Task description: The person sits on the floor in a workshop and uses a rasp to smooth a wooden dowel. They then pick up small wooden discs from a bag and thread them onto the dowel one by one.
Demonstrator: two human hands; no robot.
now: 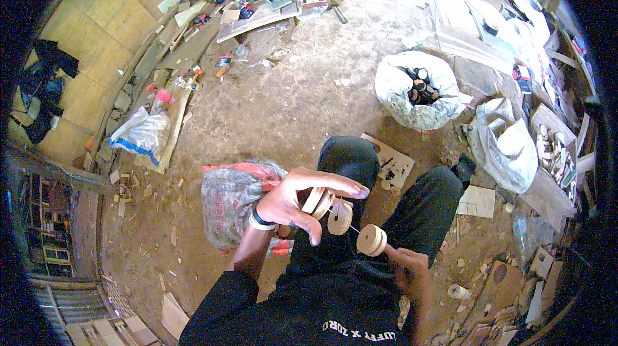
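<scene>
Wooden discs point(339, 216) on a thin rod (slanting down-right), both hands point(293, 201) clamped on them

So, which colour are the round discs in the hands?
Pale, unpainted wood discs, clearest in the head view.

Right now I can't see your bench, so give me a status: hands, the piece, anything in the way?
Left hand grips wooden discs on a thin rod. Right hand holds the end disc. Nothing between them; plastic bag beside left knee.
</scene>
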